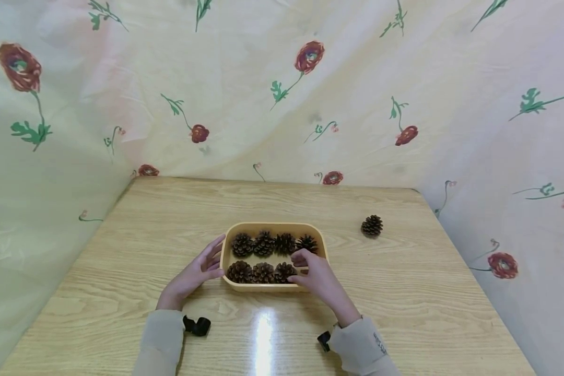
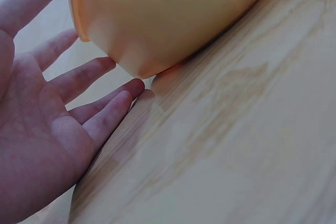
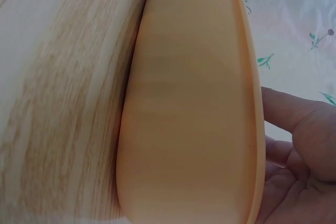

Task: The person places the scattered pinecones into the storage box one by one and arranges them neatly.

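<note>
A yellow oblong tray (image 1: 274,288) with rounded corners holds pine cones in two rows. Several lie along its back wall, and three sit along the front. At the tray's left end is my left hand (image 1: 195,271), its fingers spread and fairly straight, with fingertips at the outer wall. My right hand (image 1: 317,274) reaches over the front right rim. Its thumb and fingers are bent around the rightmost front pine cone (image 1: 283,272). In the right wrist view the tray wall (image 3: 189,103) hides that cone and the fingertips.
Another pine cone (image 1: 372,226) lies alone on the wooden table (image 1: 395,292), to the right of the tray and farther back. Flower-printed cloth (image 1: 244,94) hangs behind the table and at both sides.
</note>
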The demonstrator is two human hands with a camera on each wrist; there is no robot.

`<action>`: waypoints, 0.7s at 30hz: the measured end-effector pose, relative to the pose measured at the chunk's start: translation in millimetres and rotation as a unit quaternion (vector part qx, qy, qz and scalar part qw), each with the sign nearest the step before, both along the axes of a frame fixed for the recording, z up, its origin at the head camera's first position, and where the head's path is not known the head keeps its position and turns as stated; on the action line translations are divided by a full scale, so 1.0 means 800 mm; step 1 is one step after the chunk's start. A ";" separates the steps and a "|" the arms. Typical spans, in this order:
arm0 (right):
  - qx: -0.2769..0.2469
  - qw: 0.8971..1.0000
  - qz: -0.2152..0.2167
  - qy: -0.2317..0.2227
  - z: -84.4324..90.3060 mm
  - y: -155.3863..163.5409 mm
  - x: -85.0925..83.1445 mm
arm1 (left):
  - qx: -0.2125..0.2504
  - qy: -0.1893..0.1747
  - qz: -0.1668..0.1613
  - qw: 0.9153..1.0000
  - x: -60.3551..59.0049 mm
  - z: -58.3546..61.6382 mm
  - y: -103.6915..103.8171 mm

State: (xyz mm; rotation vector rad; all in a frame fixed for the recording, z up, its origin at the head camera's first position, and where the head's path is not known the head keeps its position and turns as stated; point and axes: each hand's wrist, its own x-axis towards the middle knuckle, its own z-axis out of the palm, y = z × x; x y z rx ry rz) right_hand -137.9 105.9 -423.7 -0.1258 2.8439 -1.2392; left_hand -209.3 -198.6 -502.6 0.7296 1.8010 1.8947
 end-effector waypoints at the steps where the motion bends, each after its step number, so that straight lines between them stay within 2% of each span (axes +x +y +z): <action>1: 0.000 1.000 0.001 -0.001 0.000 0.000 0.000 | -0.001 0.000 0.001 1.000 0.000 0.000 0.000; 7: 0.001 1.000 0.005 0.002 0.000 0.001 0.001 | -0.002 -0.003 0.002 1.000 0.000 0.001 0.000; 21: -0.035 0.999 -0.020 0.015 0.003 0.009 0.007 | 0.004 -0.005 -0.001 1.000 0.000 0.000 0.000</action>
